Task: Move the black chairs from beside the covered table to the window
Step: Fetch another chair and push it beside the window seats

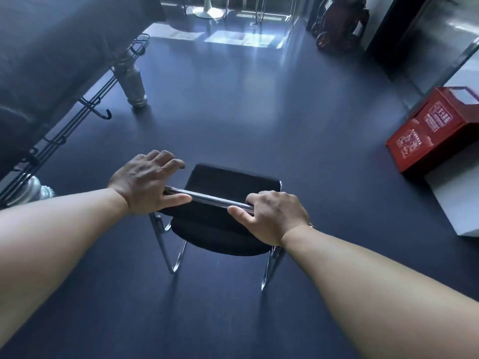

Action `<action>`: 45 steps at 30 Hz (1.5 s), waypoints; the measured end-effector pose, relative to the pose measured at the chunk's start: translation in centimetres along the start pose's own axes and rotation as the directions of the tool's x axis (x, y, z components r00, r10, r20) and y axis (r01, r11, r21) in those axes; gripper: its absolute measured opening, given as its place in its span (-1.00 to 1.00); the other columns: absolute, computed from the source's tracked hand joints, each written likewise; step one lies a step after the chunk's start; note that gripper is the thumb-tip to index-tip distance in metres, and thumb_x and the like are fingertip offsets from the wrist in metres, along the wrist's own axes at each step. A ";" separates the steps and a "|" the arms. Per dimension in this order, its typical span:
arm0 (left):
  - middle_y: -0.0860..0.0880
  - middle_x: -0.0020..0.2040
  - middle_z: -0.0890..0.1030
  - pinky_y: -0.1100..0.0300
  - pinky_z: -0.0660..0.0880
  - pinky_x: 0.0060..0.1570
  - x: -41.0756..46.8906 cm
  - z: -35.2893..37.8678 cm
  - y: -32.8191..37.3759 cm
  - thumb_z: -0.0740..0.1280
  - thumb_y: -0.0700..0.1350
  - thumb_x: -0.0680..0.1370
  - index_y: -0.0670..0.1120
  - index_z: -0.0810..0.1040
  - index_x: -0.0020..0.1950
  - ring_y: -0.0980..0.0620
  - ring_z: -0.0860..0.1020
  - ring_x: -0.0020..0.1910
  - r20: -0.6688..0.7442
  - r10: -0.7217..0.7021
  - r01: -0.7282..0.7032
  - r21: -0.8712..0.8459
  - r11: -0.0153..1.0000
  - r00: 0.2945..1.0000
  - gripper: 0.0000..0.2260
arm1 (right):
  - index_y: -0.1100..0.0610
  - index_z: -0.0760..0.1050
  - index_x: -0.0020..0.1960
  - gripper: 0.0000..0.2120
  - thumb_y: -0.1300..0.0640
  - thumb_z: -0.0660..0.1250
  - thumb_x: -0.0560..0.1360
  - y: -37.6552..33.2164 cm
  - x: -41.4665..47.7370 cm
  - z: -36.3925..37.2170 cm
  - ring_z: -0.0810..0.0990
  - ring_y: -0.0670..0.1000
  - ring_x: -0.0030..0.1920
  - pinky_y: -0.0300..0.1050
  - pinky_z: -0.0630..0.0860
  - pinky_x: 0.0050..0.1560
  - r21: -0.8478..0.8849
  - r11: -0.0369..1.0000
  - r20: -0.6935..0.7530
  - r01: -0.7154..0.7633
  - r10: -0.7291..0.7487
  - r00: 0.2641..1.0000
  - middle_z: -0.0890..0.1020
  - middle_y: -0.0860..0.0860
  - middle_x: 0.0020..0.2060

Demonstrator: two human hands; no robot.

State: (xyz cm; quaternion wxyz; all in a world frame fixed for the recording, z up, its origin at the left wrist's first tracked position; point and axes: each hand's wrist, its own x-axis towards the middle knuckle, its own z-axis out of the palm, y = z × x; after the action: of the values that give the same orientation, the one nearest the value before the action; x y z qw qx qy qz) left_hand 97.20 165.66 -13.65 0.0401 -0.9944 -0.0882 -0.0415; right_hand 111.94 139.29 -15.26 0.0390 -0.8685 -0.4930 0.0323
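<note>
A black chair (pixel 228 182) with a chrome tube frame stands on the dark floor just in front of me, seen from behind and above. My left hand (pixel 145 182) rests on the left end of its chrome top bar, thumb under the bar and fingers spread loosely over it. My right hand (pixel 272 216) is closed around the bar's right end. The covered table (pixel 51 55) with its grey cloth and silver turned legs fills the upper left. Bright window light falls on the floor at the far end.
A black wire rack (pixel 77 117) with hooks lies along the covered table's side. A red box (pixel 435 133) sits on the floor at right beside a white block (pixel 461 195). A red cart (pixel 339 24) stands far right, chrome chair legs (pixel 259 11) near the window.
</note>
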 end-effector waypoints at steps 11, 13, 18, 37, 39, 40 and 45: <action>0.09 0.20 0.54 0.08 0.46 -0.16 13.3 2.1 -2.2 -0.15 0.62 0.35 0.09 0.48 0.29 0.00 0.53 0.16 -0.008 -0.162 0.162 -0.027 0.986 0.987 -0.15 | 0.00 0.29 -0.29 -0.32 -0.54 -0.28 0.39 10.3 13.8 -1.4 0.50 0.07 -0.24 -0.04 0.33 -0.23 -0.086 0.992 -0.004 0.096 -0.096 0.995 0.51 -0.09 -0.30; 0.11 0.19 0.55 0.10 0.43 -0.15 15.8 2.4 -2.4 -0.16 0.62 0.35 0.11 0.48 0.29 0.01 0.53 0.16 0.008 -0.192 0.192 -0.015 0.981 0.981 -0.16 | 0.00 0.30 -0.29 -0.32 -0.54 -0.28 0.39 12.2 16.4 -1.7 0.48 0.08 -0.25 -0.04 0.34 -0.23 -0.082 0.990 -0.009 0.119 -0.120 0.993 0.51 -0.09 -0.32; 0.13 0.18 0.56 0.11 0.40 -0.11 22.5 2.5 -3.5 -0.19 0.60 0.33 0.13 0.47 0.31 0.03 0.53 0.19 0.056 -0.265 0.265 0.007 0.964 0.963 -0.15 | 0.00 0.29 -0.30 -0.32 -0.54 -0.27 0.39 17.1 23.7 -2.4 0.45 0.07 -0.26 -0.04 0.30 -0.23 -0.080 0.979 -0.012 0.187 -0.189 0.982 0.49 -0.09 -0.32; 0.19 -0.02 0.62 0.14 0.27 -0.22 40.1 5.7 -7.8 -0.26 0.60 0.35 0.16 0.55 0.05 0.05 0.60 0.01 -0.016 -0.349 0.349 0.016 0.937 0.937 -0.21 | 0.02 0.31 -0.36 -0.30 -0.57 -0.21 0.39 28.7 43.2 -3.8 0.38 0.07 -0.36 -0.06 0.25 -0.31 -0.133 0.952 -0.072 0.277 -0.288 0.955 0.34 -0.11 -0.47; 0.18 -0.04 0.62 0.14 0.30 -0.22 42.1 6.0 -9.9 -0.28 0.60 0.34 0.15 0.55 0.05 0.05 0.60 0.00 -0.005 -0.323 0.323 0.028 0.946 0.946 -0.19 | 0.02 0.31 -0.36 -0.30 -0.56 -0.19 0.39 28.7 45.5 -3.9 0.37 0.07 -0.37 -0.05 0.23 -0.31 -0.129 0.956 -0.064 0.265 -0.274 0.960 0.32 -0.12 -0.47; 0.18 -0.04 0.62 0.14 0.31 -0.22 43.0 6.2 -11.1 -0.29 0.59 0.34 0.15 0.56 0.05 0.05 0.60 0.00 -0.011 -0.309 0.309 0.034 0.951 0.951 -0.18 | 0.02 0.31 -0.36 -0.31 -0.56 -0.19 0.40 28.7 46.5 -3.9 0.37 0.07 -0.36 -0.05 0.23 -0.30 -0.126 0.958 -0.067 0.257 -0.267 0.961 0.32 -0.11 -0.47; 0.16 -0.04 0.63 0.15 0.36 -0.21 49.4 7.5 -18.5 -0.38 0.61 0.29 0.12 0.57 0.03 0.03 0.61 0.01 -0.055 -0.207 0.209 0.040 0.977 0.977 -0.08 | 0.02 0.30 -0.34 -0.31 -0.54 -0.23 0.39 28.2 53.7 -4.0 0.41 0.10 -0.31 -0.03 0.29 -0.26 -0.093 0.972 -0.060 0.214 -0.220 0.974 0.47 -0.07 -0.38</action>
State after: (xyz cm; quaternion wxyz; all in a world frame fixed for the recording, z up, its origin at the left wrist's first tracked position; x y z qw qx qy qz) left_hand 142.86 192.99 -15.30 0.0602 -0.9772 -0.1915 -0.0685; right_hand 163.84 170.89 -15.04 0.0221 -0.8108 -0.5844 -0.0237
